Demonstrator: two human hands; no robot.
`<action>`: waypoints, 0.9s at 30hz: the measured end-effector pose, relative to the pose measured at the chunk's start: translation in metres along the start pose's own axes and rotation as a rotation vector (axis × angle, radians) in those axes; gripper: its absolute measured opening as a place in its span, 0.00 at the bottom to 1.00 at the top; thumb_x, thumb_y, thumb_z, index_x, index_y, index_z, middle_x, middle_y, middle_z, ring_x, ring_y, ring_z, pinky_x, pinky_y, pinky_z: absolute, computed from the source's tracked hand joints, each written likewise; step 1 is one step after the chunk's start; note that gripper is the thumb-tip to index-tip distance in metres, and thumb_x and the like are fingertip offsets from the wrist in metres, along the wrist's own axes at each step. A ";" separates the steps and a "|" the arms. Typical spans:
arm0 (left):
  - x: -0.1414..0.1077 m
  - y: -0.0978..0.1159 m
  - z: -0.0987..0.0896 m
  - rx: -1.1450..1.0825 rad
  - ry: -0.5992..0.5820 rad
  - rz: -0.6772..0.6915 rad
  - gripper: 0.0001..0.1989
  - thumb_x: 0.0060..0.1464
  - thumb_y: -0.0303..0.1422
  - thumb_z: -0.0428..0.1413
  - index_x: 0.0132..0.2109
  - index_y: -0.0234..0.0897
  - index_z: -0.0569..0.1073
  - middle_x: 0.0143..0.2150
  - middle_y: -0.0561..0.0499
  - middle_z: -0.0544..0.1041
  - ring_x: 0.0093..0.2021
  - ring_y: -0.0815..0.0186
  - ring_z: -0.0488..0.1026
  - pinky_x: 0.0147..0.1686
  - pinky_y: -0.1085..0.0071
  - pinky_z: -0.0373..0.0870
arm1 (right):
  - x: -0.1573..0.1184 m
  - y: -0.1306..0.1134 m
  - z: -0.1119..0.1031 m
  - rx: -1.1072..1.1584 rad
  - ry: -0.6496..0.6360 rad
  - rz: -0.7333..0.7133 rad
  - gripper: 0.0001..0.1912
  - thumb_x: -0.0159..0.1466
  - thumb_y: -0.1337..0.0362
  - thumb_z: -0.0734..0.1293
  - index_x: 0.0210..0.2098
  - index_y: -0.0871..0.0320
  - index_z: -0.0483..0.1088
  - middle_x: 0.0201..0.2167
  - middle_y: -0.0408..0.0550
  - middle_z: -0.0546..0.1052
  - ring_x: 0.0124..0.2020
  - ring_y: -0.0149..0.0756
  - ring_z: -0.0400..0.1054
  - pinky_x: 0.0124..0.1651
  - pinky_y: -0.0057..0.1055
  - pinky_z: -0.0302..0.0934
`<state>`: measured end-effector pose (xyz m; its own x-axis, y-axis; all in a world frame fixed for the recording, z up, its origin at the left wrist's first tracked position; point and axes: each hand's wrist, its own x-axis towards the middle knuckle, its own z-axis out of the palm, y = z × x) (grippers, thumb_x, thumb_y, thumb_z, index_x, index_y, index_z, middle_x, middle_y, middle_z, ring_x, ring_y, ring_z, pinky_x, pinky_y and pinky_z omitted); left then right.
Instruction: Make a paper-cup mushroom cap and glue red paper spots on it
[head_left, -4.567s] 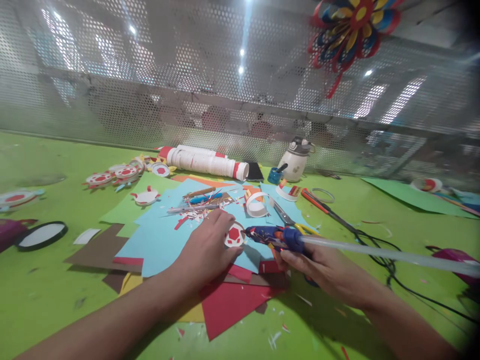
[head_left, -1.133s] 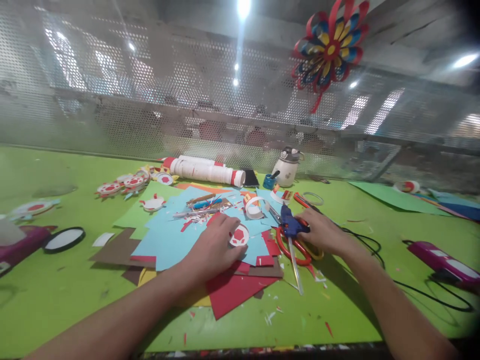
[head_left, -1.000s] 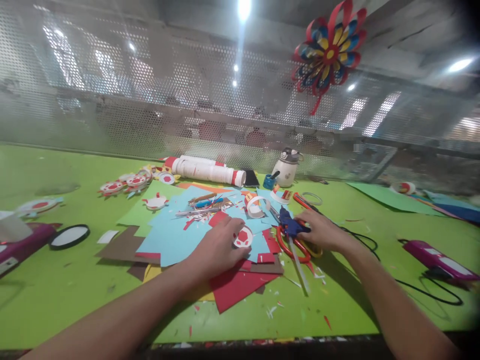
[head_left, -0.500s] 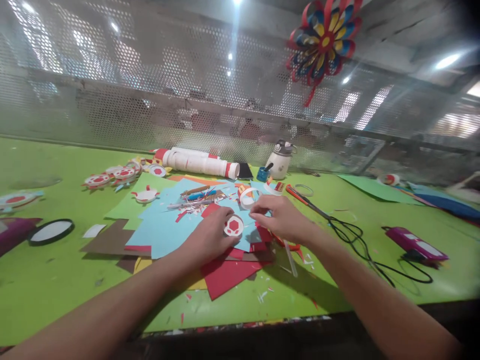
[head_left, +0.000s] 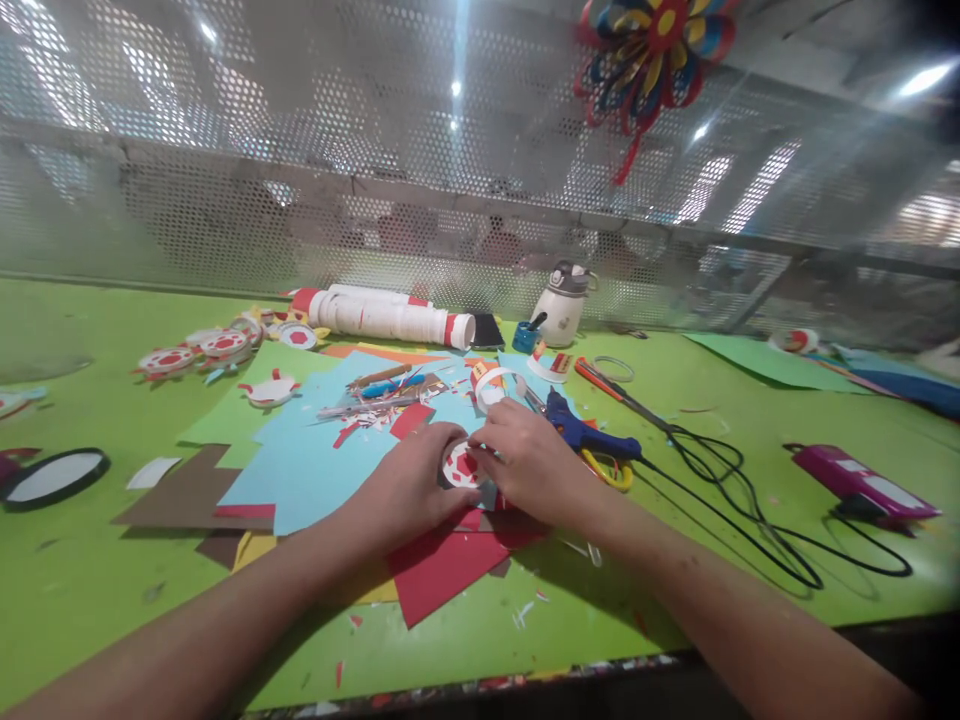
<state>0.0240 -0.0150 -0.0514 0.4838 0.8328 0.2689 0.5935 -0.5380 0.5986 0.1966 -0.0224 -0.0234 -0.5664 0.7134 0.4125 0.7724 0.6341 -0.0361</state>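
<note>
My left hand [head_left: 416, 475] is closed around the side of a small round white paper disc [head_left: 454, 472] with a raised rim and red paper patches on its face. Over the disc's right side, the fingers of my right hand [head_left: 529, 460] are pinched together. Whatever they hold, if anything, is hidden. Both hands are above a pile of light blue paper sheets [head_left: 300, 465], with red paper [head_left: 442, 572] below them. A blue glue gun [head_left: 592, 432] lies just beyond my right hand. Paper scraps [head_left: 367, 425] and a blue pen-like tool [head_left: 390, 387] lie on the blue sheets.
White paper rolls [head_left: 382, 318] lie at the back, near a bottle [head_left: 561, 305] and a small blue pot [head_left: 527, 336]. Several finished-looking paper turtles [head_left: 225, 345] sit at left. Cables [head_left: 720, 500], a red-handled tool [head_left: 600, 380] and a purple box [head_left: 862, 480] occupy the right.
My right hand has moved left and down onto the disc, bringing its fingertips to the face. The glue gun now shows beyond it. The whole view has shifted slightly.
</note>
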 end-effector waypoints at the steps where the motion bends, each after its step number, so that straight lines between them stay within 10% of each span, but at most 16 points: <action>1: 0.000 0.001 0.000 0.000 -0.002 -0.001 0.17 0.47 0.36 0.59 0.44 0.37 0.68 0.42 0.46 0.74 0.41 0.56 0.71 0.39 0.63 0.66 | 0.000 -0.001 0.001 -0.041 -0.011 -0.015 0.11 0.64 0.69 0.63 0.28 0.63 0.72 0.30 0.52 0.70 0.37 0.39 0.62 0.39 0.33 0.55; 27: -0.002 0.001 0.003 0.143 0.008 0.031 0.08 0.46 0.30 0.54 0.36 0.38 0.66 0.35 0.47 0.72 0.35 0.59 0.69 0.32 0.66 0.64 | 0.005 -0.017 0.004 -0.247 -0.110 -0.077 0.06 0.60 0.72 0.63 0.27 0.62 0.70 0.29 0.53 0.71 0.35 0.42 0.59 0.38 0.36 0.53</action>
<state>0.0257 -0.0177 -0.0536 0.4990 0.8160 0.2917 0.6640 -0.5763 0.4764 0.1796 -0.0281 -0.0244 -0.6436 0.7027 0.3033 0.7648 0.6055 0.2200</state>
